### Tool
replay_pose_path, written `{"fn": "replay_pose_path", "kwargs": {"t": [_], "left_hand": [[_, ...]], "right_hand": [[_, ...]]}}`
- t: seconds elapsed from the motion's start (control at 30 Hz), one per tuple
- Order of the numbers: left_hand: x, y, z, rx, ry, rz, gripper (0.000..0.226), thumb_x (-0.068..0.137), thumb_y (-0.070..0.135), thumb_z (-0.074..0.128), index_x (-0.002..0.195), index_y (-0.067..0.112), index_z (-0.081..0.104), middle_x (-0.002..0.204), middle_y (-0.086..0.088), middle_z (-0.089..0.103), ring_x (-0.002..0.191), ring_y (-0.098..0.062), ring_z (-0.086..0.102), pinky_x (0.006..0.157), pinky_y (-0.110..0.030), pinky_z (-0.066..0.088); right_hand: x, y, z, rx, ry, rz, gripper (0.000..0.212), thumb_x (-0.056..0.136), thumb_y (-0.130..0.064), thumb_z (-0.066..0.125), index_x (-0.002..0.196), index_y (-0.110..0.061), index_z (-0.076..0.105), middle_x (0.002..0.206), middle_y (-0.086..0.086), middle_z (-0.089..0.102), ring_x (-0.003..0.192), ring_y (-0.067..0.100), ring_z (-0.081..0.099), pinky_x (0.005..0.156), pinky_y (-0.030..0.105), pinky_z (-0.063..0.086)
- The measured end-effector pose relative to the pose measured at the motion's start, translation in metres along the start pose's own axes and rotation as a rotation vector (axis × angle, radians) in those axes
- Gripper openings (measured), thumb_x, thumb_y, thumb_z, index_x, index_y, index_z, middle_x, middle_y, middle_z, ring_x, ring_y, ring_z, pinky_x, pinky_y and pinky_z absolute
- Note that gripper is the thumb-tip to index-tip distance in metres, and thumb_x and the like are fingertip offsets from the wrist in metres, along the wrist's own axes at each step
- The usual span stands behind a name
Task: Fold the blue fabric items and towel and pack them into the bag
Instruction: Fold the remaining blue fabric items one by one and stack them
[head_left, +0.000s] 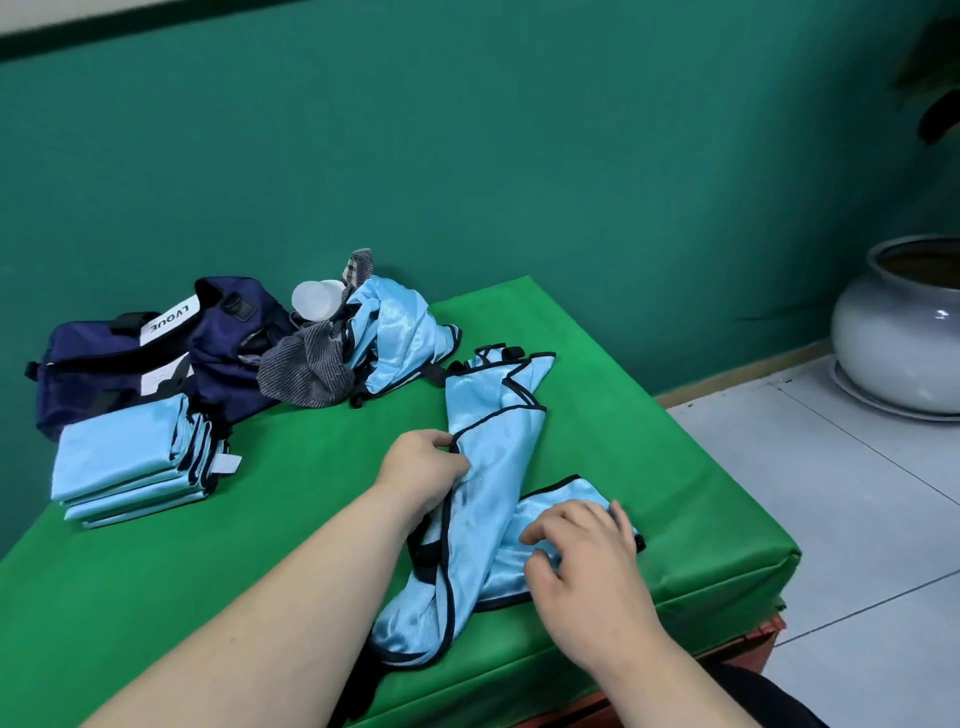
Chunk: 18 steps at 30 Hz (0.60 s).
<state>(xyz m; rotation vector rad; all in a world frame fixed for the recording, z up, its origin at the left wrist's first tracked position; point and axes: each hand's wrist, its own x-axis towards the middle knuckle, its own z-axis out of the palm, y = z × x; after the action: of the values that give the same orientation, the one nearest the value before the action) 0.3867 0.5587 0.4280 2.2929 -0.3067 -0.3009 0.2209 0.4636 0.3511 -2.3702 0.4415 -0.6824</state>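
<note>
A light blue fabric item with black trim (491, 467) lies crumpled and stretched across the middle of the green table (311, 493). My left hand (421, 470) grips its left edge near the black trim. My right hand (584, 545) rests on its lower right part, fingers curled into the cloth. A stack of folded blue items (130, 462) sits at the left. Behind it lies the navy bag (156, 353). A grey striped towel (306, 369) and another unfolded blue item (395, 332) are heaped beside the bag.
A translucent plastic cup (314, 299) sits behind the heap. A large grey ceramic pot (898, 332) stands on the tiled floor at the right. The table's right edge drops to the floor; a green wall runs behind.
</note>
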Motion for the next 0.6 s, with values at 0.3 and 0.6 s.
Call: {"fn": "replay_pose_path", "kwargs": {"t": [0.3, 0.6], "left_hand": [[-0.04, 0.006, 0.006, 0.317, 0.051, 0.302, 0.016, 0.078, 0.018, 0.06, 0.083, 0.033, 0.059, 0.094, 0.015, 0.061, 0.095, -0.016, 0.056, 0.087, -0.029, 0.043], [-0.085, -0.012, 0.04, 0.443, 0.017, 0.55, 0.026, 0.082, 0.029, 0.057, 0.107, 0.038, 0.058, 0.098, 0.025, 0.063, 0.106, 0.0, 0.049, 0.091, -0.028, 0.023]], "right_hand": [[0.002, 0.0, -0.003, 0.076, 0.067, 0.024, 0.036, 0.073, -0.04, 0.034, 0.084, -0.032, 0.067, 0.094, -0.02, 0.056, 0.102, 0.001, 0.045, 0.116, 0.048, 0.024], [0.005, 0.01, -0.019, 0.198, 0.212, 0.135, 0.042, 0.07, -0.03, 0.041, 0.104, -0.025, 0.066, 0.109, -0.012, 0.06, 0.111, 0.01, 0.047, 0.104, 0.041, 0.04]]}}
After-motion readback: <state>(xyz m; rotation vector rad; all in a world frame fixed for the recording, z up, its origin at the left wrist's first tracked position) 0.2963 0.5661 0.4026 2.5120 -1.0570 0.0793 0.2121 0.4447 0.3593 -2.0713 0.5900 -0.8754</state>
